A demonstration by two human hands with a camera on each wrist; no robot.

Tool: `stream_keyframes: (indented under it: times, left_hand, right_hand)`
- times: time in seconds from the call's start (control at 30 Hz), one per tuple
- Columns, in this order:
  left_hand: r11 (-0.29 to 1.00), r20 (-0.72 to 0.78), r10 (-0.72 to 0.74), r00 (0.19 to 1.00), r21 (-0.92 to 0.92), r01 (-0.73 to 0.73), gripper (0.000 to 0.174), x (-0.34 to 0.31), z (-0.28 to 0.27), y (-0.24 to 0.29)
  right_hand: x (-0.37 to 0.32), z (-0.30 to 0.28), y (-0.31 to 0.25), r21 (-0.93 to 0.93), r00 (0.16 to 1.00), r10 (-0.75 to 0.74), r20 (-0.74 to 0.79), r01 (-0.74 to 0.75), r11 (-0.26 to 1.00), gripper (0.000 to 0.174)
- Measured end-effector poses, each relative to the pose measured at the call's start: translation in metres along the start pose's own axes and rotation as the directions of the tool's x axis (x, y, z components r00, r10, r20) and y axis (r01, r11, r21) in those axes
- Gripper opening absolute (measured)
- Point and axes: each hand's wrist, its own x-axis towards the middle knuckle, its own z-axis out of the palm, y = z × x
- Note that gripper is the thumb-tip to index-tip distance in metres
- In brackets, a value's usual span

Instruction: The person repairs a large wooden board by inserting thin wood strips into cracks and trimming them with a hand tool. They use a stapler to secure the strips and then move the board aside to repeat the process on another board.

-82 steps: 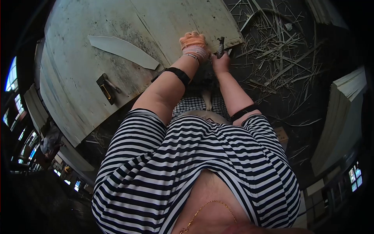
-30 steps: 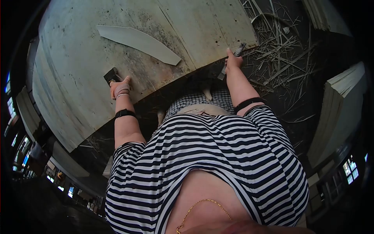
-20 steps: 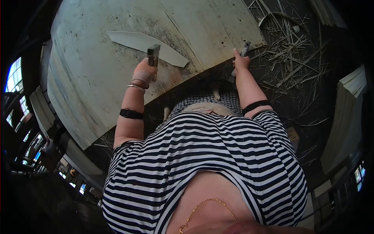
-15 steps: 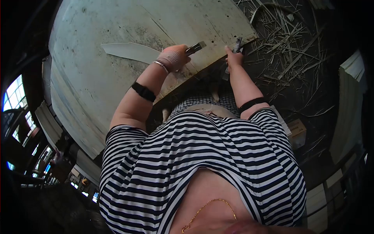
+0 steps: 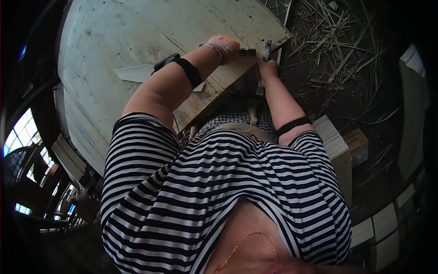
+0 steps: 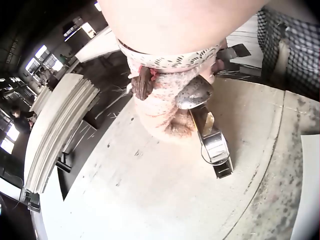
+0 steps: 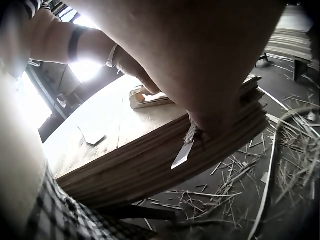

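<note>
My gloved left hand (image 5: 223,48) grips a metal staple gun (image 6: 212,137) with a lever handle and a wire loop, low over the top sheet near its front edge. In the head view the staple gun's front end points right, close beside my right hand (image 5: 268,71). That bare hand grips a knife with a wrapped handle (image 5: 267,49) at the sheet's edge. Its flat blade (image 7: 182,156) points down in front of the stack's side in the right wrist view. A pale, tapered cut-off piece (image 5: 134,74) lies on the sheet, partly hidden under my left forearm.
The large pale sheet (image 5: 114,27) tops a thick stack of thin layers (image 7: 125,175). Many thin wood strips (image 5: 328,50) litter the dark floor at right. Another stack of sheets (image 6: 60,130) stands beyond, with people in the background. A cardboard box (image 5: 356,141) sits behind right.
My left hand left the front edge, reached left, picked up the staple gun lying on the sheet and carried it right, next to my right hand. My right hand still holds the knife.
</note>
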Motion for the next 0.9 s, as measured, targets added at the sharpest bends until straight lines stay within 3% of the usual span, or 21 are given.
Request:
stream_keyframes:
  times: [0.07, 0.23, 0.3, 0.37, 0.4, 0.43, 0.53, 0.63, 0.7, 0.73, 0.77, 0.8, 0.83, 0.9]
  left_hand:
    - [0.999, -0.018, 0.019, 1.000, -0.042, -0.019, 0.034, -0.002, 0.003, 0.000]
    - [0.987, -0.285, 0.005, 0.959, -0.153, -0.051, 0.037, -0.008, 0.031, -0.006]
    - [0.982, -0.313, 0.034, 0.949, -0.168, -0.090, 0.038, -0.008, 0.036, -0.009]
    - [0.978, -0.223, 0.065, 0.973, -0.178, -0.106, 0.038, -0.012, 0.024, -0.013]
    - [0.968, -0.151, 0.047, 0.987, -0.239, -0.082, 0.029, -0.015, 0.017, -0.015]
    - [0.964, -0.174, 0.030, 0.984, -0.255, -0.075, 0.029, -0.013, 0.014, -0.019]
    - [0.975, -0.049, 0.061, 0.997, -0.213, -0.070, 0.020, -0.028, 0.013, -0.015]
    - [0.961, -0.088, 0.028, 0.996, -0.272, -0.051, 0.023, -0.076, 0.027, -0.015]
    - [0.931, -0.044, -0.041, 0.998, -0.363, 0.022, 0.029, -0.109, 0.053, -0.015]
    - [0.896, -0.059, -0.105, 0.993, -0.439, 0.069, 0.030, -0.126, 0.069, -0.015]
    - [0.851, -0.071, -0.177, 0.982, -0.513, 0.117, 0.030, -0.142, 0.088, -0.012]
    - [0.808, -0.045, -0.207, 0.977, -0.572, 0.144, 0.033, -0.160, 0.105, -0.009]
    - [0.750, 0.012, -0.252, 0.968, -0.630, 0.203, 0.033, -0.179, 0.118, -0.004]
    - [0.579, 0.073, -0.382, 0.921, -0.758, 0.300, 0.033, -0.209, 0.152, 0.014]
  right_hand:
    - [0.009, -0.001, 0.007, 0.032, 0.999, 0.023, 0.038, -0.024, 0.999, 0.027]
    - [0.013, -0.004, 0.008, -0.043, 0.999, 0.022, 0.034, -0.020, 0.999, 0.020]
    - [0.003, -0.008, 0.000, 0.093, 0.997, 0.009, 0.072, -0.016, 0.996, 0.020]
    - [-0.010, -0.011, -0.010, 0.114, 0.999, 0.002, 0.048, -0.008, 0.993, 0.021]
    - [-0.017, -0.015, -0.016, 0.078, 1.000, 0.008, 0.025, -0.010, 0.997, 0.022]
    - [-0.020, -0.021, -0.018, 0.039, 1.000, 0.020, -0.004, -0.020, 0.999, 0.024]
    - [-0.019, -0.040, -0.010, 0.060, 1.000, -0.030, -0.001, 0.030, 0.998, 0.031]
    - [-0.029, -0.048, -0.016, 0.024, 0.995, -0.071, -0.072, 0.073, 0.997, 0.032]
    - [-0.032, -0.051, -0.015, -0.115, 0.986, -0.158, -0.049, 0.152, 0.982, 0.034]
    - [-0.026, -0.043, -0.021, -0.203, 0.976, -0.218, -0.008, 0.212, 0.956, 0.037]
    - [-0.029, -0.032, -0.028, -0.457, 0.959, -0.282, 0.000, 0.251, 0.853, 0.040]
    - [-0.026, -0.020, -0.027, -0.549, 0.907, -0.401, 0.125, 0.400, 0.734, 0.040]
    - [-0.020, -0.005, -0.024, -0.607, 0.831, -0.495, 0.256, 0.536, 0.587, 0.041]
    - [-0.045, 0.040, -0.043, -0.552, 0.656, -0.537, 0.530, 0.748, 0.368, 0.040]
